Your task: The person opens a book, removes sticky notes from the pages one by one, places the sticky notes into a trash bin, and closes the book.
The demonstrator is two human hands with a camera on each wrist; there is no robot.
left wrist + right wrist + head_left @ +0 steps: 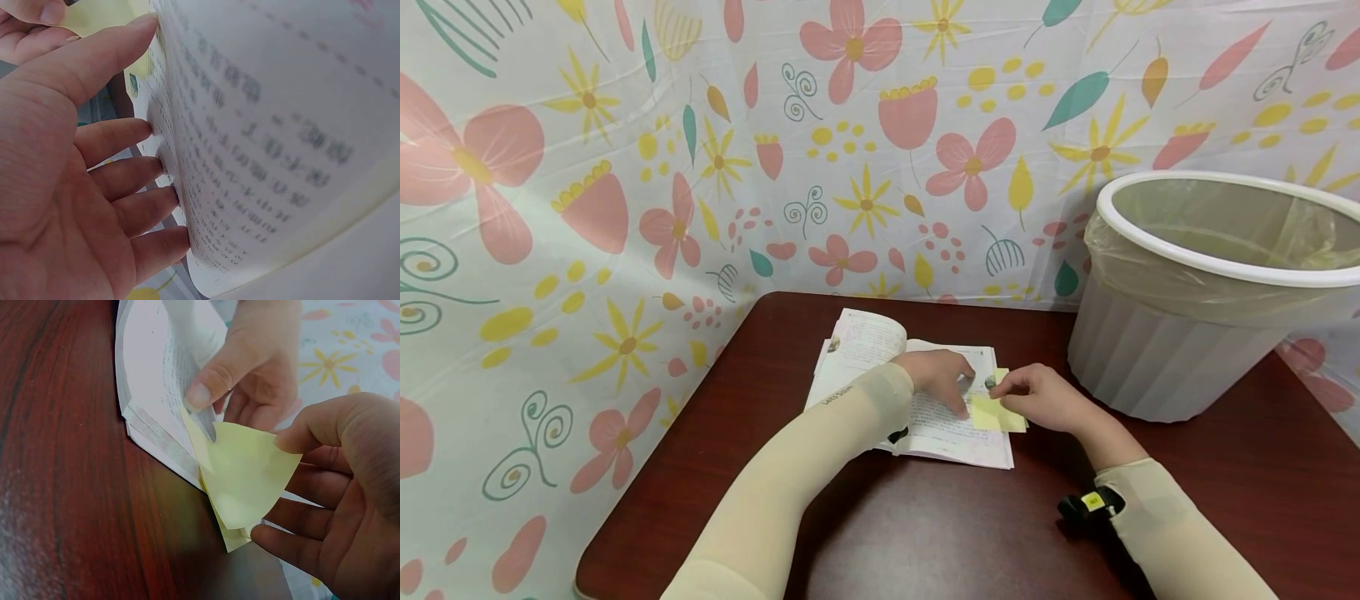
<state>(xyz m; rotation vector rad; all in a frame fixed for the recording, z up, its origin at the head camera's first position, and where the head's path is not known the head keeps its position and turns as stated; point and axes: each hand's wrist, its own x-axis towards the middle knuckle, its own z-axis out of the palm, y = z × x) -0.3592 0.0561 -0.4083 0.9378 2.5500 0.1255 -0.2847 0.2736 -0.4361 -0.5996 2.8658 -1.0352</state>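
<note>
An open book [955, 448] with printed pages lies on the dark table. My left hand [934, 375] rests on its right-hand page, fingers spread. In the left wrist view, the left thumb and fingertips [170, 240] touch the printed page. At the book's right edge, my right hand [1048, 402] pinches a yellow sticky note [250, 469] between thumb and fingers. The sheet bends up at the pinched side, and its other end lies by the left thumb. More yellow paper [232, 542] shows beneath it, sticking out past the pages.
A pale grey bin [1150, 350] with a white rim and a plastic liner stands on the table [880, 533] at the right. Behind the table hangs a flower-patterned cloth [865, 200]. A black wrist device [1086, 504] sits at my right sleeve.
</note>
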